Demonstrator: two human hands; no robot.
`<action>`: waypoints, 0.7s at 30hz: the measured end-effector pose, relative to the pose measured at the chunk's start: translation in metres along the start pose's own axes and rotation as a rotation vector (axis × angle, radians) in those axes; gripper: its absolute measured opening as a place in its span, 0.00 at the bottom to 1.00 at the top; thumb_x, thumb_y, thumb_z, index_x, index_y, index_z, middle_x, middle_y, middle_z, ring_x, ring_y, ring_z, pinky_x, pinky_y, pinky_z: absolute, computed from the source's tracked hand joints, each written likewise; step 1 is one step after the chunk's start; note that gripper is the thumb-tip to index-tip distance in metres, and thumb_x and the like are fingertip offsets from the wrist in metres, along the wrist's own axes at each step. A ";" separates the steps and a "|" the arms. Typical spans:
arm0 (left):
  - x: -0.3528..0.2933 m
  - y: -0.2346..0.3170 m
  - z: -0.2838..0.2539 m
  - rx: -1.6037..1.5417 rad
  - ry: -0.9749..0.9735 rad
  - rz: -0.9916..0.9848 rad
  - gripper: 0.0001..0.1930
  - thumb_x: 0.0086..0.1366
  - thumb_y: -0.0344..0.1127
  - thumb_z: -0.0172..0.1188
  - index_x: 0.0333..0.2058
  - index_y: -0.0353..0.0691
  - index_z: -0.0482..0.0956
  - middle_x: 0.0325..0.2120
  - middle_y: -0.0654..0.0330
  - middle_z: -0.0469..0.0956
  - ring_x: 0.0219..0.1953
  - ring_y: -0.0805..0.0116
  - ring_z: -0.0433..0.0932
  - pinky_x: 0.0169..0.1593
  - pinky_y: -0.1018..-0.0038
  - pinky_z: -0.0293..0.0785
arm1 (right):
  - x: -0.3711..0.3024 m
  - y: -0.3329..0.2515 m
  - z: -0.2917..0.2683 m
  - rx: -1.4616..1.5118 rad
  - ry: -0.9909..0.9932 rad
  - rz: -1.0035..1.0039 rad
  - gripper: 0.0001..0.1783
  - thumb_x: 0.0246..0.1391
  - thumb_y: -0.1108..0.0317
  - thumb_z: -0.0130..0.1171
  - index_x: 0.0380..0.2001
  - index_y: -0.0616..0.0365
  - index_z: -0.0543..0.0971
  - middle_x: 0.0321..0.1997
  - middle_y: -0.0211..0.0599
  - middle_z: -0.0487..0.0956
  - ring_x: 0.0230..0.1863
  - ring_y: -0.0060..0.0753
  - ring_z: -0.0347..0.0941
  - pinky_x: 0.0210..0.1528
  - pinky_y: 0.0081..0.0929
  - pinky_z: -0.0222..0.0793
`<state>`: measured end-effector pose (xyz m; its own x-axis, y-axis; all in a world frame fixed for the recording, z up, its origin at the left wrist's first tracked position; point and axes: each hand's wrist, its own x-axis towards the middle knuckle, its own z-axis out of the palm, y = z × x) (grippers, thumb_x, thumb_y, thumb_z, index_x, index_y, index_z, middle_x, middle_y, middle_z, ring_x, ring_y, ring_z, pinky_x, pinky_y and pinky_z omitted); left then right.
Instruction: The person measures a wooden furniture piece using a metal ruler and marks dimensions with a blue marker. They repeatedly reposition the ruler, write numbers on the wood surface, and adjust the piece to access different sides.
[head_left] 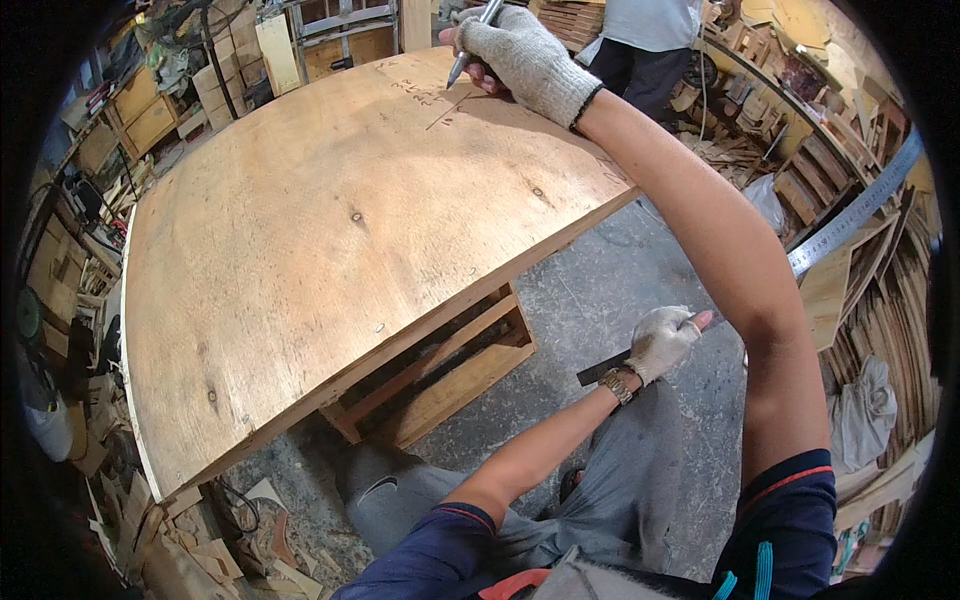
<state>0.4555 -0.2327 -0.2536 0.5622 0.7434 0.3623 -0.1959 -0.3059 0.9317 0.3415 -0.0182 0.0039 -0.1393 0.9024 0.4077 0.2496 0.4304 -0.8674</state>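
Observation:
My right hand [525, 62], in a pale knit glove with bare fingertips, grips a silver pen [468, 58]. The pen's tip is at the face of a large plywood panel [290, 230], beside dark handwritten marks and a drawn line. Lower down, over my knee, my left hand [665, 345] is gloved too, with a watch at the wrist. Its fingers are closed round a long metal ruler [835, 238]. The ruler's dark end sticks out by the wrist; its graduated part runs in line beyond my right arm, which hides the middle.
Beneath the panel stands a wooden frame [465, 385] on the grey concrete floor [590, 270]. Another person [650, 40] stands past the far right corner. Stacked boards [900, 310] lean at the right, and wood scraps [280, 540] lie at the lower left.

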 end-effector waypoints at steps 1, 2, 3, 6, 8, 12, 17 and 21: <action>0.000 0.000 0.000 -0.003 -0.005 -0.006 0.28 0.70 0.57 0.58 0.22 0.36 0.78 0.22 0.42 0.76 0.28 0.37 0.75 0.32 0.50 0.67 | 0.000 0.001 0.000 0.004 0.001 0.007 0.08 0.63 0.67 0.55 0.29 0.54 0.76 0.21 0.28 0.76 0.17 0.17 0.70 0.16 0.19 0.66; 0.000 -0.001 -0.001 -0.007 -0.011 -0.012 0.28 0.70 0.57 0.58 0.21 0.36 0.78 0.22 0.42 0.76 0.28 0.37 0.75 0.32 0.50 0.66 | 0.000 0.001 0.000 0.013 0.000 -0.001 0.08 0.63 0.67 0.55 0.29 0.54 0.76 0.21 0.28 0.76 0.17 0.17 0.70 0.16 0.19 0.66; 0.000 -0.001 -0.002 -0.010 -0.016 -0.018 0.28 0.70 0.57 0.58 0.21 0.36 0.78 0.22 0.43 0.76 0.27 0.37 0.74 0.32 0.50 0.66 | 0.001 0.002 0.001 0.021 -0.001 -0.009 0.08 0.63 0.67 0.55 0.29 0.54 0.76 0.21 0.28 0.76 0.17 0.17 0.70 0.16 0.19 0.66; 0.000 0.003 -0.002 -0.012 -0.042 -0.037 0.29 0.70 0.57 0.58 0.21 0.36 0.78 0.22 0.43 0.75 0.27 0.38 0.74 0.31 0.50 0.66 | 0.002 0.004 -0.003 0.030 -0.008 -0.013 0.08 0.63 0.68 0.55 0.28 0.55 0.76 0.21 0.28 0.77 0.17 0.18 0.71 0.16 0.19 0.66; 0.000 0.005 -0.005 -0.018 -0.050 -0.043 0.29 0.70 0.57 0.58 0.20 0.36 0.78 0.22 0.43 0.75 0.27 0.38 0.75 0.31 0.50 0.66 | 0.003 0.006 -0.002 0.038 -0.016 -0.011 0.08 0.63 0.68 0.56 0.28 0.55 0.76 0.21 0.29 0.77 0.17 0.18 0.71 0.16 0.19 0.66; 0.000 0.002 -0.001 -0.034 -0.018 -0.013 0.29 0.70 0.58 0.58 0.20 0.36 0.78 0.21 0.43 0.76 0.27 0.39 0.75 0.32 0.51 0.67 | 0.003 0.004 0.000 0.029 -0.010 -0.021 0.07 0.63 0.69 0.56 0.29 0.55 0.77 0.21 0.29 0.77 0.16 0.18 0.71 0.16 0.19 0.65; -0.001 0.005 -0.002 -0.020 -0.037 -0.019 0.29 0.70 0.58 0.58 0.21 0.37 0.79 0.21 0.43 0.76 0.27 0.39 0.76 0.32 0.51 0.68 | -0.003 -0.001 -0.001 0.003 -0.008 -0.056 0.09 0.63 0.66 0.60 0.28 0.56 0.78 0.19 0.28 0.76 0.16 0.18 0.70 0.16 0.20 0.63; -0.001 0.001 -0.001 -0.040 -0.027 -0.006 0.28 0.69 0.58 0.58 0.21 0.37 0.79 0.22 0.44 0.76 0.28 0.39 0.76 0.33 0.51 0.69 | -0.014 -0.016 0.001 -0.128 -0.122 -0.066 0.13 0.62 0.61 0.64 0.27 0.57 0.80 0.18 0.28 0.76 0.16 0.20 0.70 0.17 0.21 0.63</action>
<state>0.4538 -0.2325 -0.2529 0.5848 0.7287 0.3564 -0.2242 -0.2771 0.9343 0.3382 -0.0375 0.0122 -0.2727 0.8664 0.4182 0.3545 0.4946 -0.7935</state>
